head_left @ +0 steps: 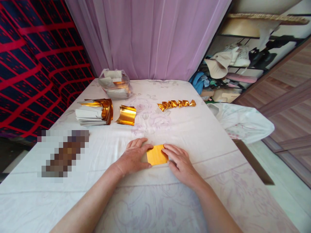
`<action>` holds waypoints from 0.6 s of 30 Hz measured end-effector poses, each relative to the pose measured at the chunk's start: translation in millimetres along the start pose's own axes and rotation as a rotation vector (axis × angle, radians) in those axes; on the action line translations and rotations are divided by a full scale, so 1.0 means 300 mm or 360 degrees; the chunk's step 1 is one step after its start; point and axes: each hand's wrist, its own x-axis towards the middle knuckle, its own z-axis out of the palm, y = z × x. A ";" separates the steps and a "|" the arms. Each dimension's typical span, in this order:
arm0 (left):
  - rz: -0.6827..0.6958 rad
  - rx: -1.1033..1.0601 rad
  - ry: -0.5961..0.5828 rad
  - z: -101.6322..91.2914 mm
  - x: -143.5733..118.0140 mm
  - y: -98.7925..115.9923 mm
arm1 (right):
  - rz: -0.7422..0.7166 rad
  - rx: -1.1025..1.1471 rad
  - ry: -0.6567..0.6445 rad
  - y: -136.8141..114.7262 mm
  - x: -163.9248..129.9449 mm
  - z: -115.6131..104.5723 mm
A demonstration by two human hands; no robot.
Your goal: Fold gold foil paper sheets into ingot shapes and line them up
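Observation:
A small gold foil paper (156,155) lies flat on the white floral cloth (170,197) near the front middle. My left hand (134,157) presses its left edge with fingers curled over the corner. From the other side, my right hand (179,160) has its fingertips on the paper's right edge. Farther back sits a stack of white and gold sheets (94,112), with a curled gold sheet (126,115) beside it. A row of folded gold pieces (176,104) lies at the back centre-right.
A clear plastic bag of paper (115,84) stands at the back left. A purple curtain (148,35) hangs behind the surface. A red and dark patterned cloth (31,64) is at left. Cluttered shelves (233,64) and a white bag (243,121) are at right.

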 end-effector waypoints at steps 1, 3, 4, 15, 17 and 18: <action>-0.0001 0.0001 -0.0001 -0.001 -0.001 -0.001 | -0.0021 0.0019 0.0008 0.006 -0.002 -0.003; 0.0016 0.0005 0.0007 0.001 -0.002 -0.005 | -0.0055 0.0056 0.0026 0.013 -0.004 -0.009; 0.0029 0.0006 0.0010 0.002 -0.002 -0.008 | -0.0065 0.0074 0.0032 0.013 -0.005 -0.012; 0.0060 -0.0011 0.0039 0.000 -0.011 -0.006 | -0.0035 0.0018 0.0043 -0.013 -0.002 -0.008; 0.0045 0.0036 0.0056 0.001 -0.020 0.016 | -0.0038 -0.0009 0.0059 -0.015 -0.003 -0.006; 0.0032 0.0082 0.0077 0.003 -0.026 0.029 | -0.0047 -0.0021 0.0069 -0.016 -0.003 -0.006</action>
